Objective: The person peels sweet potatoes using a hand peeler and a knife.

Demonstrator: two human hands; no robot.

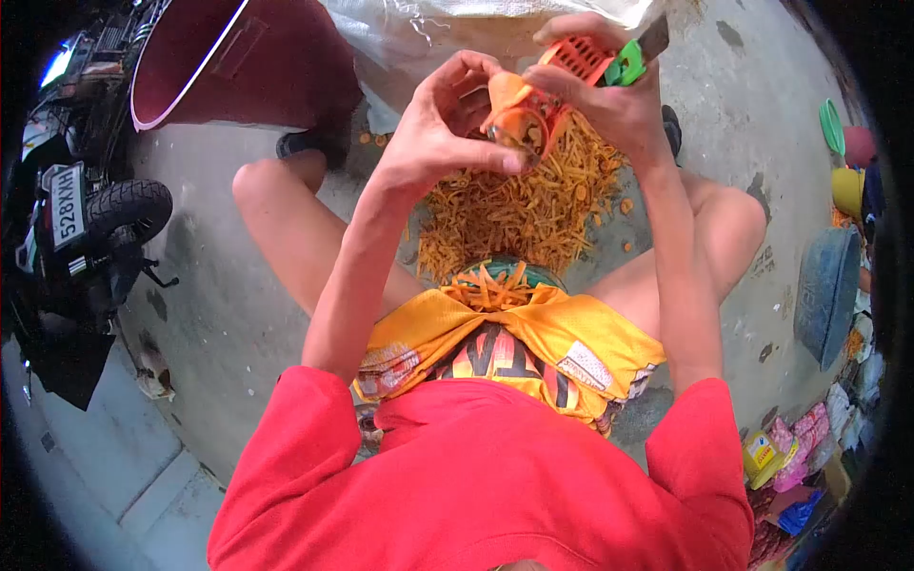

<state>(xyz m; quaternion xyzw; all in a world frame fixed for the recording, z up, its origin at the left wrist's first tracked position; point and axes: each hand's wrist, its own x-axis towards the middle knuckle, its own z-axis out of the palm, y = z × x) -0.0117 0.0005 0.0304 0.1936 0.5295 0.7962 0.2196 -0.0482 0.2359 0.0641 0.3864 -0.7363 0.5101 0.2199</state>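
Observation:
My left hand (pixel 433 128) is curled, thumb and fingers on an orange vegetable piece (pixel 509 95) with a rounded, hollow-looking end. My right hand (pixel 609 114) is closed around a red slotted plastic tool (pixel 579 59), which looks like a grater. A green plastic part (pixel 625 65) and a dark flat blade-like end (pixel 654 40) stick out beside that hand. The hands are close together, and the exact contact between piece and tool is partly hidden. Below them lies a pile of orange vegetable strips (pixel 514 214). More orange strips (pixel 493 287) sit in a green container between my legs.
A large dark red tub (pixel 238 67) stands at upper left, beside a white sack (pixel 447 33). A motorcycle (pixel 95 219) is on the left. Along the right lie a grey-blue basin (pixel 826 297), a green bowl (pixel 831 127) and plastic packets (pixel 762 457). Small orange pieces (pixel 625 205) dot the floor.

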